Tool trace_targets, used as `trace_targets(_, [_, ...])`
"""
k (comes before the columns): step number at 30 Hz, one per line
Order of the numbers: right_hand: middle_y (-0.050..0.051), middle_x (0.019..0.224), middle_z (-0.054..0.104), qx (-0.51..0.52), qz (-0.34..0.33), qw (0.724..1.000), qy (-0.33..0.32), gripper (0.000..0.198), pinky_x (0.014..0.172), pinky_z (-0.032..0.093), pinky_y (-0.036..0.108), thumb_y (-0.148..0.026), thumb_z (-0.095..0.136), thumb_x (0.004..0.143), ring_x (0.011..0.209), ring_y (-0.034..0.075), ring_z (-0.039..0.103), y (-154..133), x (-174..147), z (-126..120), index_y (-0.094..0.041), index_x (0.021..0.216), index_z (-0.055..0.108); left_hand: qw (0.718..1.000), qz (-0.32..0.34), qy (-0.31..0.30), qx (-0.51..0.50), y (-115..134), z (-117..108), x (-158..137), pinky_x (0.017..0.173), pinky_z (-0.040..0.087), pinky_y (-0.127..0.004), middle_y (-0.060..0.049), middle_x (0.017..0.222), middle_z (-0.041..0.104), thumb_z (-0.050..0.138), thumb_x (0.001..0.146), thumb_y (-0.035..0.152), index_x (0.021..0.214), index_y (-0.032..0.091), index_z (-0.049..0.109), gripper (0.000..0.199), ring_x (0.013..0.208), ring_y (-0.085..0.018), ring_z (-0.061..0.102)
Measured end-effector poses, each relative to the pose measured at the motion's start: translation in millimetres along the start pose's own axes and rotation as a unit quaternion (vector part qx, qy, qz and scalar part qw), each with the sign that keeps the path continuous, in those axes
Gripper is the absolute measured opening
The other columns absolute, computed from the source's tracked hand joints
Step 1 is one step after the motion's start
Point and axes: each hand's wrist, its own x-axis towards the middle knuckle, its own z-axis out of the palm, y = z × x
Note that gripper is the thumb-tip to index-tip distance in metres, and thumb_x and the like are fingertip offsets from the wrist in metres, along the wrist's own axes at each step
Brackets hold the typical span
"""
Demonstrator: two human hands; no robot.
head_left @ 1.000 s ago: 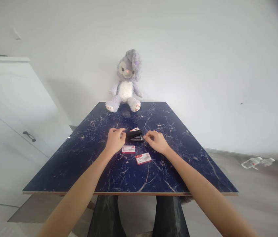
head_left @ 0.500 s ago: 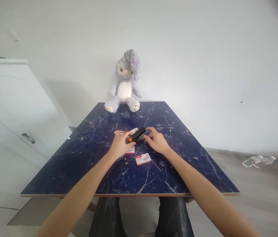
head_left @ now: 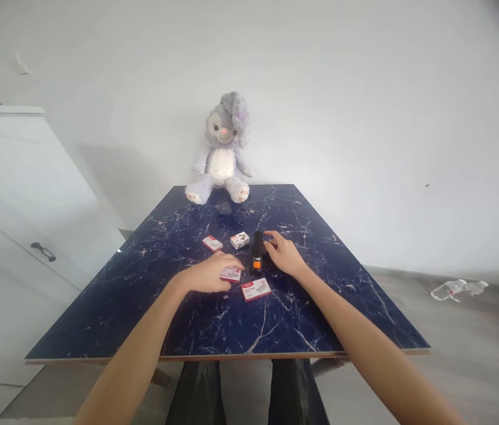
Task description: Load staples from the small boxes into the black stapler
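A black stapler (head_left: 257, 251) with an orange patch at its near end lies lengthwise on the table. My right hand (head_left: 284, 254) is at its right side, fingers bent and apart, seeming to touch its far part without wrapping round it. To the left, my left hand (head_left: 212, 273) is open, palm down, its fingers spread over a red-and-white staple box (head_left: 230, 274) that it partly covers. Nearer me lies another red-and-white staple box (head_left: 256, 289). Beyond my left hand are a flat red-and-white box (head_left: 212, 243) and a small white box (head_left: 239, 239) with black print.
The dark blue marbled table (head_left: 214, 330) has its front edge just before my legs. A grey plush rabbit (head_left: 223, 153) sits at the far edge against the wall. A white cabinet (head_left: 15, 206) stands left; clear plastic bottles (head_left: 450, 289) lie on the floor at right.
The stapler, earlier raised and tilted between both hands, now lies straight on the table. My left hand has let go and moved down-left over a staple box; my right hand stays beside the stapler.
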Motion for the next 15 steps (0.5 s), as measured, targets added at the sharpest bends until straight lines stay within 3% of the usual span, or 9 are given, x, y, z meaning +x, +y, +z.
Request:
trace_targets(3, [0.002,0.093,0.076,-0.004,-0.002,1.000,-0.004,0.035,0.078,0.048,0.031,-0.025,0.049,0.094,0.082,0.020,0.070,0,0,2,-0.025,0.128,0.055,0.994,-0.061,0.090,0.027,-4,6,5,0.097,0.048,-0.044,-0.011,0.121,0.065,0.067,0.081,0.030,0.123,0.026,0.066,0.043,0.110,-0.030,0.062])
trace_targets(6, [0.002,0.094,0.075,-0.013,-0.003,1.000,0.000,0.035,0.077,0.047,0.030,-0.023,0.051,0.092,0.082,0.020,0.070,-1,-1,1,-0.025,0.127,0.055,0.984,-0.072,0.163,0.008,-4,15,12,0.098,0.048,-0.045,-0.014,0.130,0.059,0.064,0.085,0.037,0.129,0.022,0.061,0.046,0.116,-0.031,0.059])
trace_targets(9, [0.001,0.086,0.074,-0.035,-0.003,0.999,0.022,0.029,0.073,0.045,0.029,-0.028,0.053,0.092,0.077,0.020,0.068,-4,-1,-4,-0.024,0.120,0.057,0.986,-0.055,0.132,-0.086,-5,20,14,0.085,0.057,-0.039,-0.015,0.139,0.052,0.068,0.082,0.036,0.136,0.026,0.055,0.056,0.114,-0.028,0.061])
trace_targets(12, [0.000,0.077,0.072,-0.037,-0.008,0.999,0.023,0.027,0.069,0.044,0.029,-0.039,0.050,0.096,0.069,0.020,0.067,-10,-4,-7,-0.024,0.117,0.056,0.979,-0.055,0.106,-0.168,-5,23,12,0.072,0.060,-0.034,-0.014,0.135,0.055,0.074,0.074,0.025,0.138,0.028,0.055,0.066,0.098,-0.024,0.068])
trace_targets(15, [0.002,0.085,0.074,-0.029,-0.022,0.999,0.002,0.035,0.069,0.044,0.029,-0.046,0.049,0.097,0.072,0.020,0.068,-15,-7,-7,-0.023,0.123,0.053,0.972,-0.052,0.118,-0.194,-2,26,14,0.071,0.060,-0.033,-0.013,0.131,0.058,0.071,0.074,0.020,0.135,0.026,0.057,0.063,0.093,-0.023,0.069])
